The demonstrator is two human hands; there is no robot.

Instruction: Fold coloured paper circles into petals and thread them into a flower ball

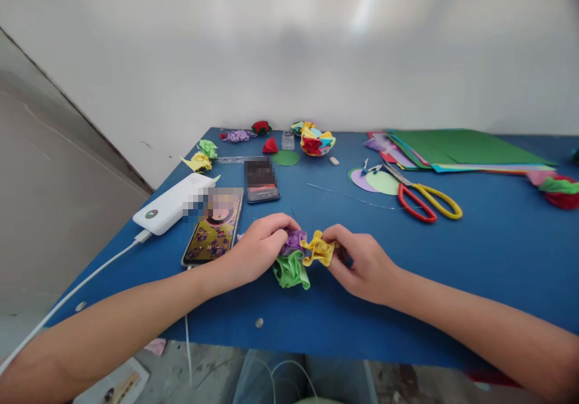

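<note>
Bare forearms (149, 304) nearest: left hand (260, 248) pinches ruffled purple-and-green paper cluster (292, 266), right hand (364, 265), fingers closed, grips curled yellow paper rosette (319, 249); overtight squeezing could crush its folds!

A craft workspace, shown by scissors (420, 199), coloured sheets (474, 148) and paper flowers (318, 143).

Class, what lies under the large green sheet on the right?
Under the green sheet, edges of coloured sheets stick out, including light blue, yellow and red. The rest of what lies beneath is covered and cannot be seen.
</note>
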